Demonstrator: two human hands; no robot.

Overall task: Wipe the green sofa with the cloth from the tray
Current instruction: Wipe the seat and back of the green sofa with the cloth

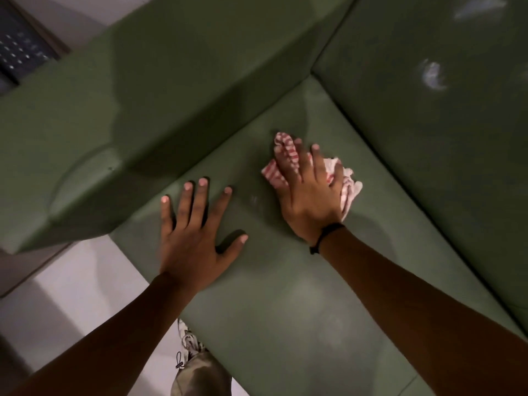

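Observation:
The green sofa (285, 295) fills most of the view; I look down on its seat cushion. My right hand (310, 195) presses a crumpled red-and-white striped cloth (350, 185) flat against the seat near the corner where armrest and backrest meet. The cloth sticks out past my fingertips and to the right of my palm. My left hand (194, 232) lies flat on the seat to the left, fingers spread, holding nothing. The tray is not in view.
The sofa's armrest (128, 110) rises on the left and its backrest (428, 110) on the right, with whitish smudges (433, 75) on it. Pale floor (80, 287) shows at lower left, beside my trouser leg and shoe (191, 347).

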